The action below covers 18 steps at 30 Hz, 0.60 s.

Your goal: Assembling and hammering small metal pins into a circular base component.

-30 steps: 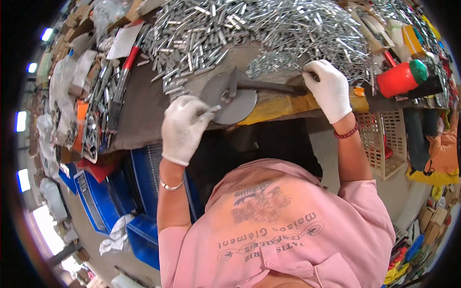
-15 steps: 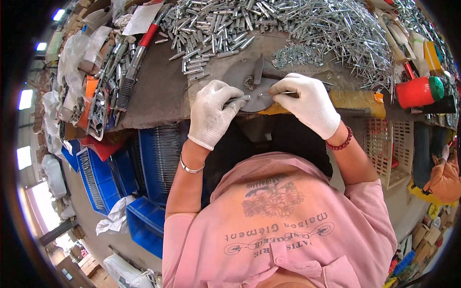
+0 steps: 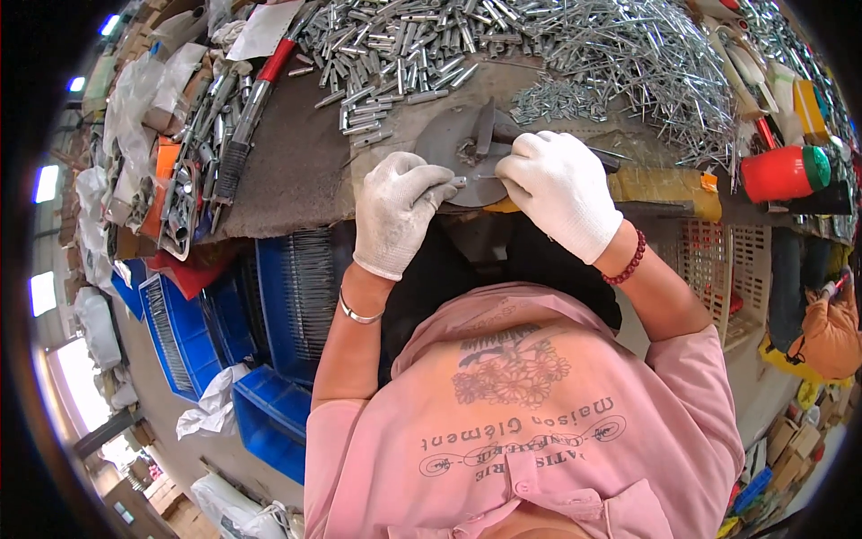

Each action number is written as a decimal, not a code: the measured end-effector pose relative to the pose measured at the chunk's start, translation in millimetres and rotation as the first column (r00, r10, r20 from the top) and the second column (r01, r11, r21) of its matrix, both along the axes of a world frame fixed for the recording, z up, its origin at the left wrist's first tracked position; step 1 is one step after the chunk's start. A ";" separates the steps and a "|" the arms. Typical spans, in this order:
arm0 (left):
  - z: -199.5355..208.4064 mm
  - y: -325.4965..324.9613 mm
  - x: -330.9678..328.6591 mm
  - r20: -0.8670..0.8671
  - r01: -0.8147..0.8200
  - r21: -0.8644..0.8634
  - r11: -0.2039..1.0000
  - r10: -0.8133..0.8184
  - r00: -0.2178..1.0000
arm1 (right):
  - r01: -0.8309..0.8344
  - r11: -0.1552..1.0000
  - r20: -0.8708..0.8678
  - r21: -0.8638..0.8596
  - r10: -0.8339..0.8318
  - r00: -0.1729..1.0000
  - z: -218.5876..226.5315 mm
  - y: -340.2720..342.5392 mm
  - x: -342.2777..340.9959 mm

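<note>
Lots of colour here tbh. Left hand (image 3: 392, 216) and right hand (image 3: 561, 198) are both in plain white gloves, with a silvery bangle (image 3: 359, 312) on one wrist and dark red beads (image 3: 632, 260) on the other. Shirt's (image 3: 646, 422) pink with a dark line-drawn flower print (image 3: 512, 373) plus dark lettering and curly scrollwork. Counter's (image 3: 292, 148) a dull grey-brown with a yellow strip (image 3: 651, 187) at the edge, the disc's (image 3: 435, 144) dark grey, and the metal tubes (image 3: 417, 54) are shiny silver. Bright red cylinder (image 3: 772, 175) with a green end, deep blue bins (image 3: 274, 422), and a cream crate (image 3: 747, 269) in a lattice pattern.

Fisheye view from the head, downward.
</note>
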<state>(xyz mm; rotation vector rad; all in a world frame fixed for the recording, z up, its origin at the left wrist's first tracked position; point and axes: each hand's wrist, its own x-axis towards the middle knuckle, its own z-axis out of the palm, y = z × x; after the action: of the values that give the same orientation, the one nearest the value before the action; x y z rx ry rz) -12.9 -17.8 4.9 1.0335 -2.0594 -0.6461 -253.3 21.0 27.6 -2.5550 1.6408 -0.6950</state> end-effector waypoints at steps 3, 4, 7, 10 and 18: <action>-2.8 -0.9 1.7 -0.018 0.009 0.018 1.000 -0.008 1.000 | -0.039 0.999 -0.001 -0.024 0.039 0.999 -1.3 -1.1 0.3; -3.6 -0.8 2.3 -0.017 0.009 0.018 1.000 -0.009 1.000 | -0.038 0.999 0.000 -0.024 0.038 0.999 -2.2 -1.5 0.9; -3.9 -0.5 3.1 -0.058 0.005 0.044 0.999 -0.002 0.998 | -0.060 0.998 0.028 -0.022 0.061 0.998 -4.3 -3.2 2.8; -2.4 -1.1 3.2 -0.022 0.010 0.020 1.000 -0.009 1.000 | -0.091 0.995 0.020 -0.026 0.092 0.996 -5.0 -4.9 2.8; 9.5 -2.8 -3.2 0.055 0.037 -0.070 0.997 -0.033 0.998 | -0.129 0.979 0.064 -0.159 0.141 0.988 -17.7 -7.6 12.9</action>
<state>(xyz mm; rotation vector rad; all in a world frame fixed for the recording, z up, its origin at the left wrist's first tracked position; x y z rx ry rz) -16.1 -20.6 14.3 0.9856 -2.1356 -0.5646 -240.4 13.5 9.8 -2.6769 1.4277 -0.9272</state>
